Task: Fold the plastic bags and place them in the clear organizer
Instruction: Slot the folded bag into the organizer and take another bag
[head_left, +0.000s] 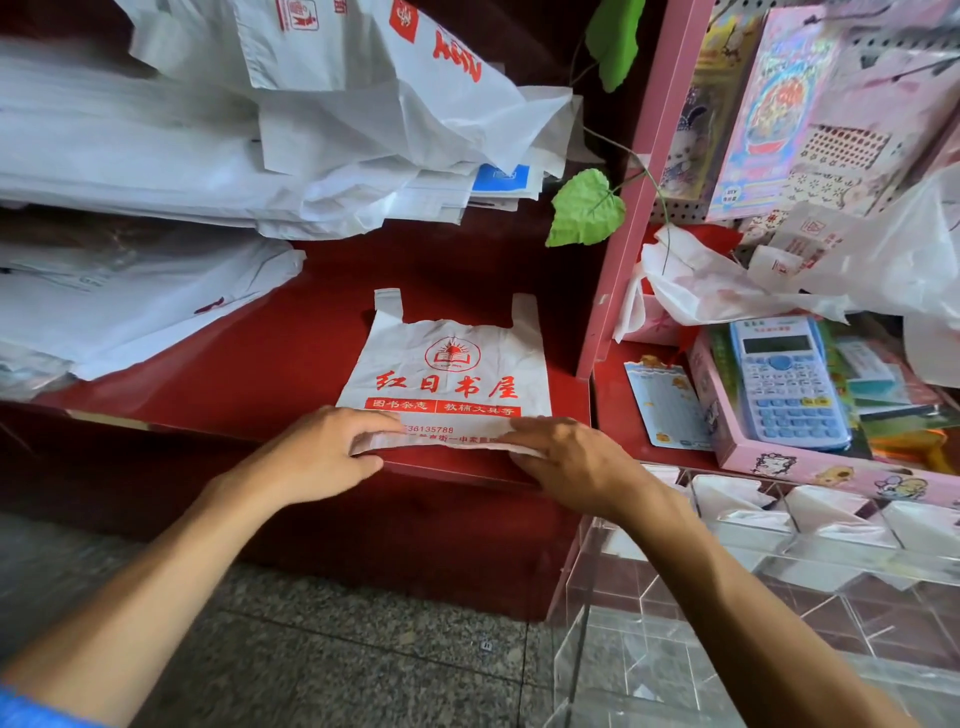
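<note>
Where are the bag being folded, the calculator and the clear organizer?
plastic bag (447, 364), head view, on its red printed logo.
calculator (787, 382), head view, on its keypad.
clear organizer (670, 613), head view, on a front divider wall.

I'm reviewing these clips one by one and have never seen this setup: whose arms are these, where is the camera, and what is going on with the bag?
There is no machine: a person wears a wide-angle camera on the head, looking down at their own bare arms. This is the only view. A white plastic bag with red print lies flat on a red shelf. The left hand and right hand pinch its near edge, seemingly starting a fold. A pile of unfolded bags sits behind on the left. The clear organizer, lower right, already holds some folded bags. A blue calculator lies to the right.
</note>
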